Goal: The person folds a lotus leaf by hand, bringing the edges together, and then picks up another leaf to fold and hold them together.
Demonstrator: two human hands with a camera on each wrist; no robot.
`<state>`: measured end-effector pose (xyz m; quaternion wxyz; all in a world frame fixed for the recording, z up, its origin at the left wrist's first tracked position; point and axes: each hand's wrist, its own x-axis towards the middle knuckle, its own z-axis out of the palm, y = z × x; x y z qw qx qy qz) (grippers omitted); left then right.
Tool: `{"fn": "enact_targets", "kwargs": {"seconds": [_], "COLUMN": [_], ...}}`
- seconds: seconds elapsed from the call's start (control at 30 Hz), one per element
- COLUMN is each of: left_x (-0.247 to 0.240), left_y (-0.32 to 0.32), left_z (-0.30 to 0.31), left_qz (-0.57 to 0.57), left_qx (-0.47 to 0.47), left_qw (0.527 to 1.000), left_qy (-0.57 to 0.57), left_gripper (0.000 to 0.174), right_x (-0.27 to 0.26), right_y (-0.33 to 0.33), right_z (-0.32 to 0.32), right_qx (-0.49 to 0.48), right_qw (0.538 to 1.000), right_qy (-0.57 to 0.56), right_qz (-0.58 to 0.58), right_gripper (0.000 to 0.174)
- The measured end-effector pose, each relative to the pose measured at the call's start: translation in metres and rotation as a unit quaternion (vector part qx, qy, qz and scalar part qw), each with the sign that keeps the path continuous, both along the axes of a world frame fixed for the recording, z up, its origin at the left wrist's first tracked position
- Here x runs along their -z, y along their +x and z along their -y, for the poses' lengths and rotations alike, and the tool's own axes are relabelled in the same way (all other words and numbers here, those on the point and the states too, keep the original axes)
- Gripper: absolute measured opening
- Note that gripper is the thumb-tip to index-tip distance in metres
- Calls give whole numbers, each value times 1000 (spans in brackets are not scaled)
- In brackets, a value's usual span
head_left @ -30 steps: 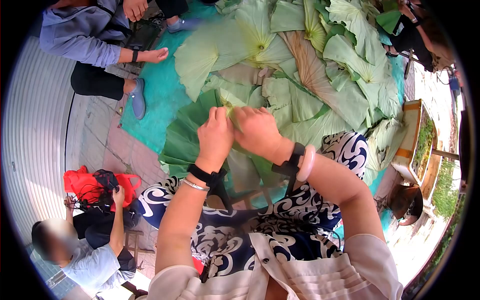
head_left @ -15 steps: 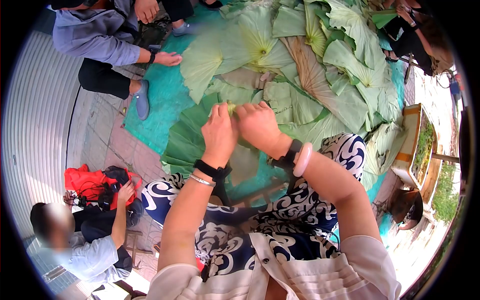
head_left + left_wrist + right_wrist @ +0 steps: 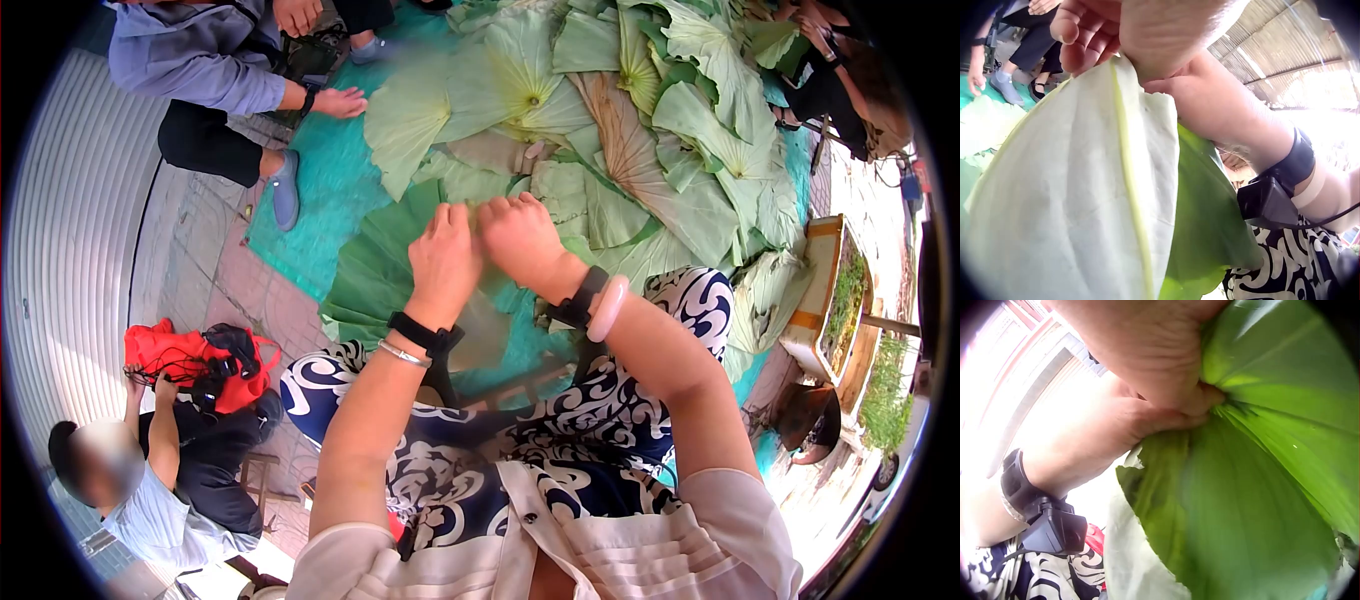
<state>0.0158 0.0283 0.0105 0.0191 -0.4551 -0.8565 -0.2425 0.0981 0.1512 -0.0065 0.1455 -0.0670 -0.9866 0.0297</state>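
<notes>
A large green lotus leaf (image 3: 375, 265) hangs in folds from both hands, in front of the lap. My left hand (image 3: 445, 262) pinches it near its gathered centre, fingers curled. Close beside, my right hand (image 3: 525, 240) grips the same leaf with bent fingers. In the right wrist view, the thumbs meet where the veins of the leaf (image 3: 1254, 506) draw together. The left wrist view shows the pale underside of the leaf (image 3: 1079, 187) with a thick yellow-green rib (image 3: 1127, 150) running down from the fingers.
Beyond the hands, overlapping lotus leaves (image 3: 690, 190) cover a teal sheet (image 3: 310, 195). At upper left a seated person (image 3: 215, 70) reaches over the sheet. Another person (image 3: 165, 500) sits at lower left by a red bag (image 3: 160, 350). A planter box (image 3: 825, 300) stands at right.
Both hands have shifted slightly up and right. The yellowish leaf centre that showed between the fingers is now hidden. The person at lower left has moved a hand to the cables.
</notes>
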Motion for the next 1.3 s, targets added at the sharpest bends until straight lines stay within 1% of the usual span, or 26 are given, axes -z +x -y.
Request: {"fn": "enact_targets", "kwargs": {"seconds": [0.2, 0.3, 0.4, 0.5, 0.6, 0.7, 0.8, 0.9, 1.0, 1.1, 1.2, 1.3], "left_x": [5, 5, 3, 5, 8, 6, 6, 12, 9, 7, 9, 12], "left_y": [-4, -4, -6, -7, -9, -12, -14, -11, -13, -11, -10, -9], "left_z": [-1, 1, 2, 4, 5, 7, 8, 5, 6, 6, 7, 6], "left_qz": [-25, -14, -3, 2, 10, 96, 106, 115, 88, 68, 53, 25], "left_qx": [2, 11, 31, 41, 45, 41, 46, 24, 22, 34, 42, 51], "left_qw": [1000, 1000, 999, 999, 998, 994, 992, 992, 995, 996, 996, 997], "left_qy": [10, 7, 4, -20, -39, -46, -50, -40, -46, -44, -52, -54], "left_gripper": [28, 26, 25, 23, 22, 24, 23, 19, 18, 18, 18, 17], "right_x": [-2, -6, -2, -2, 0, -1, -1, -6, -4, -5, -6, 1], "right_y": [-2, -3, -1, 0, 0, 1, 1, 1, 0, 1, 3, 1], "right_z": [-1, -2, -4, -8, -11, -13, -17, -17, -17, -15, -8, -7], "right_qx": [1, -9, -22, -47, -49, -47, -50, -52, -51, -42, -5, -3], "right_qw": [1000, 998, 997, 997, 994, 989, 988, 988, 984, 988, 990, 988], "right_qy": [-9, -23, -63, -66, -96, -128, -123, -120, -151, -127, -110, -98], "right_qz": [-26, -53, -44, -8, 34, 61, 78, 82, 75, 71, 84, 117], "right_gripper": [14, 13, 7, 5, 6, 8, 8, 9, 10, 11, 10, 9]}}
